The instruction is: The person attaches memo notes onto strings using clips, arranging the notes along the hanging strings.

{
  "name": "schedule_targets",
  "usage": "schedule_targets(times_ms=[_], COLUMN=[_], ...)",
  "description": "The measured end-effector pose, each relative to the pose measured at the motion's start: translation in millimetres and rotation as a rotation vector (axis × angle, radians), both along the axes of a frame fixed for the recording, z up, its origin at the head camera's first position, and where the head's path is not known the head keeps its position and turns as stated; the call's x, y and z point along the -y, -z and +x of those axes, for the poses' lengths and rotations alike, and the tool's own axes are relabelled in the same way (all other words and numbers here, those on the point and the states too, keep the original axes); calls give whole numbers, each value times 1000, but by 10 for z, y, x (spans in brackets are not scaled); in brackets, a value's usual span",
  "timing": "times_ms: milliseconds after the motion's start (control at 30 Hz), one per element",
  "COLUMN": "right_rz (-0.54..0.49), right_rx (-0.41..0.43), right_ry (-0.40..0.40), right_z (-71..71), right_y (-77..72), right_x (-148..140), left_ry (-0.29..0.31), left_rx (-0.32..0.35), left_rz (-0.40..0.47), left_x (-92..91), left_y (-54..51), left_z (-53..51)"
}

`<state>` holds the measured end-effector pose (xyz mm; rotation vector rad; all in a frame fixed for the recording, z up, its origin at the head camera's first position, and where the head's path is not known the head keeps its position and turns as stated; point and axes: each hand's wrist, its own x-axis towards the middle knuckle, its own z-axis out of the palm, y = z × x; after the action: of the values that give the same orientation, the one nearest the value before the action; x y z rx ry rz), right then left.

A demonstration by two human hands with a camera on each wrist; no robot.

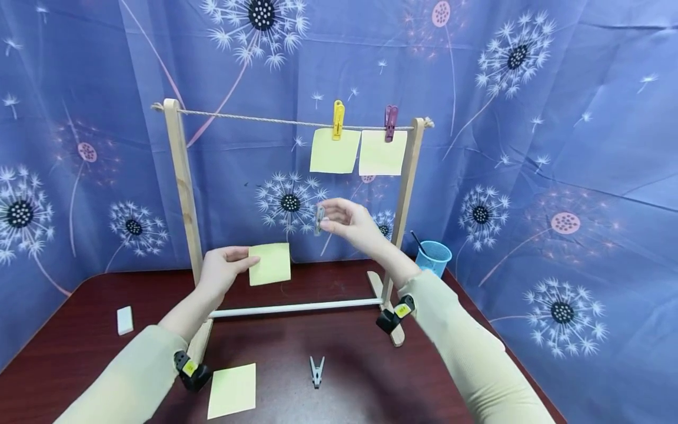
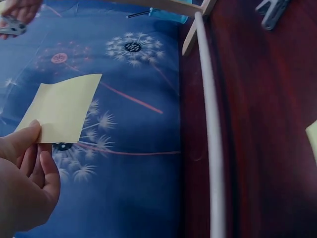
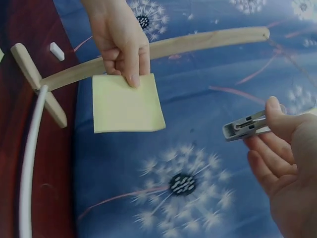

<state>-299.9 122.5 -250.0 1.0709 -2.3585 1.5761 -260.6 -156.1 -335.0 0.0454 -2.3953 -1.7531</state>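
Between thumb and fingers my left hand (image 1: pixel 221 270) pinches a yellow sticky note (image 1: pixel 271 264) by its left edge, in the air behind the stand's white crossbar. To its right, my right hand (image 1: pixel 352 222) pinches a grey clothespin (image 1: pixel 319 219), which the right wrist view also shows as a grey clothespin (image 3: pixel 245 126) apart from the note. Above both hands runs a rope (image 1: pixel 254 118) tied between two wooden posts. Toward its right end hang two sticky notes, one under a yellow clothespin (image 1: pixel 338 121), the other under a purple clothespin (image 1: pixel 390 122).
On the dark red table lie another sticky note (image 1: pixel 233 390) and a grey clothespin (image 1: pixel 316 372) near the front. A white block (image 1: pixel 125 320) lies at the left. Behind the right post stands a blue mesh cup (image 1: pixel 434 258). A white crossbar (image 1: pixel 296 308) joins the posts low down.
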Motion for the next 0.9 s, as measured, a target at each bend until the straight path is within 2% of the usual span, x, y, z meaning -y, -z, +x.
schedule_targets(times_ms=[133,333,567,733,900], right_rz=[-47,-95,-107,-86,-66], right_rx=[-156,-269,-346,-420,-421], right_ry=[36,66,80,111,137], right_z=[29,61,24,-14,-44], right_y=[-278,-708,-1174,-1419,-1598], right_x=[128,276,404,475,539], left_ry=[-15,-36,-49,-63,-66], left_rx=[-46,-116,-159,-212,-266], left_rz=[-9,-4,58,110,161], left_x=[19,8,-33,-48,-94], left_y=[-195,-501,-787,-1013,-1241], left_z=[-62,-118,-192,-232,-243])
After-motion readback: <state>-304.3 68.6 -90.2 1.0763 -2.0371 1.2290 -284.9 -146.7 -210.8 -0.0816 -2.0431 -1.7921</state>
